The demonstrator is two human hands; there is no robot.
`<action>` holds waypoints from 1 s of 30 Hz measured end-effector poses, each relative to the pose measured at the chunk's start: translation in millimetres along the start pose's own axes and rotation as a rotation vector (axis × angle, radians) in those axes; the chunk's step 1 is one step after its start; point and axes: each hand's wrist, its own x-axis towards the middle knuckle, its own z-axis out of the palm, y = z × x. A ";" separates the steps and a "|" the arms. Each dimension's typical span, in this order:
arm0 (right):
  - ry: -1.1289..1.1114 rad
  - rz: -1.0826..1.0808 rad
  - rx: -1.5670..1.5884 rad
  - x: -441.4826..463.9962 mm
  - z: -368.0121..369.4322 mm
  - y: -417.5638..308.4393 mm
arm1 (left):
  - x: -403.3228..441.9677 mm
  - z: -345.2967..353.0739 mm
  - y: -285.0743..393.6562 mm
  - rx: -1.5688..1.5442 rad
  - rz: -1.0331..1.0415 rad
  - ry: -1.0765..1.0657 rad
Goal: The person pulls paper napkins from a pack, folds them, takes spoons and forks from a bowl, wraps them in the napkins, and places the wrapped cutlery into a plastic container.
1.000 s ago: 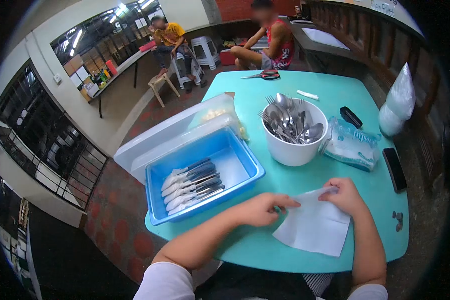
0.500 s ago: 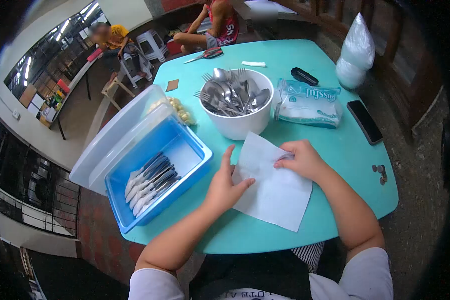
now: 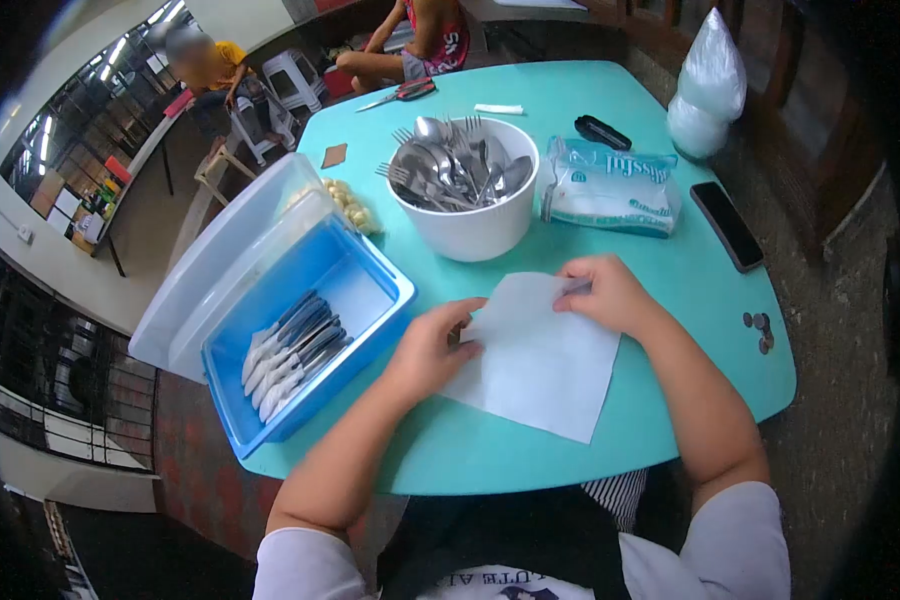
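A white paper napkin (image 3: 540,365) lies spread out in front of me, partly lifted at its far edge. My right hand (image 3: 608,295) pinches its far right corner between thumb and fingers. At the napkin's left edge, my left hand (image 3: 432,348) curls its thumb and fingers around the paper; the fingertips are partly hidden. Left of it, a blue plastic container (image 3: 375,285) holds several pieces of cutlery (image 3: 295,355) with their lower ends wrapped in white napkin. Beyond the napkin stands a white bucket (image 3: 480,235) full of loose forks and spoons (image 3: 455,165).
A napkin pack (image 3: 610,190), black case (image 3: 602,132), phone (image 3: 727,227) and coins (image 3: 760,330) are on the right. Scissors (image 3: 400,95) lie at the far edge. A clear lid (image 3: 225,265) leans by the container, near a bag of pale round items (image 3: 350,207). Two people sit beyond.
My left hand has closed its spread fingers onto the napkin's left edge and shifted slightly left. The right hand still grips the corner. The view has tilted a little.
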 end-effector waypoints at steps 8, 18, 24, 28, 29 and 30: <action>-0.082 -0.056 0.077 6.0 -2.5 16.1 | -1.0 -2.9 2.7 0.103 0.229 -0.120; -0.112 -0.062 0.021 6.6 -2.2 15.4 | -4.9 0.0 7.0 0.223 0.332 -0.187; -0.138 -0.099 -0.032 5.4 -5.6 9.1 | -4.8 -1.3 9.9 0.237 0.351 -0.216; -0.133 -0.124 -0.016 3.9 -6.1 8.6 | -4.6 -2.3 10.7 0.219 0.362 -0.230; -0.131 -0.134 -0.012 3.6 -6.1 9.7 | -4.6 -2.2 11.0 0.216 0.359 -0.232; -0.136 -0.141 -0.006 3.3 -6.3 10.6 | -4.5 -2.0 11.4 0.213 0.357 -0.234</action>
